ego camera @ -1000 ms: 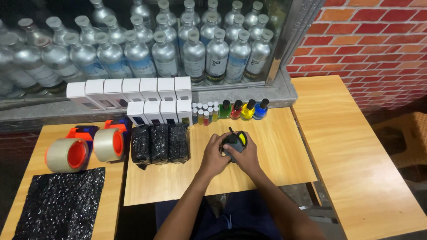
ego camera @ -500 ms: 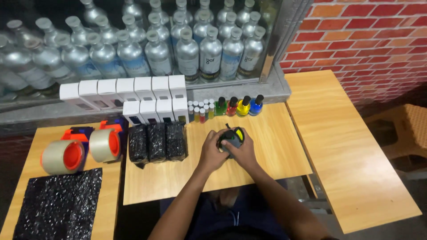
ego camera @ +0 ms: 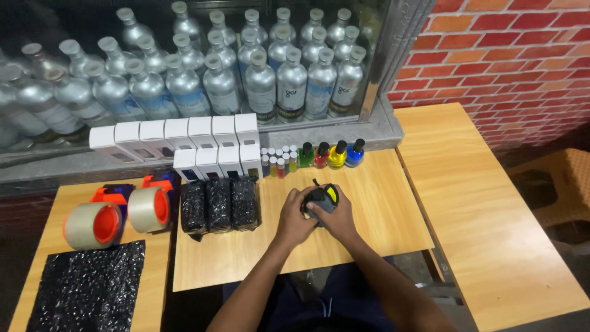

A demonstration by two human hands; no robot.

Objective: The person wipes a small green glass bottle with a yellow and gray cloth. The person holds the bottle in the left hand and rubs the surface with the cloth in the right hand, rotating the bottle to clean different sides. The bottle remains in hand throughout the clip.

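While they rest on the light wooden table (ego camera: 369,203), my left hand (ego camera: 294,218) and right hand (ego camera: 335,219) both hold tight a small black and yellow gadget (ego camera: 324,198).

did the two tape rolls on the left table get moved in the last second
No. The two tape rolls with orange dispensers sit in the same spot beside the three black bubble-wrapped packets; only the camera shifted. Both hands hold a small black and yellow object.

Dim, warm overhead light, glare on silver bottles (ego camera: 289,86), sharp focus, dark corners.
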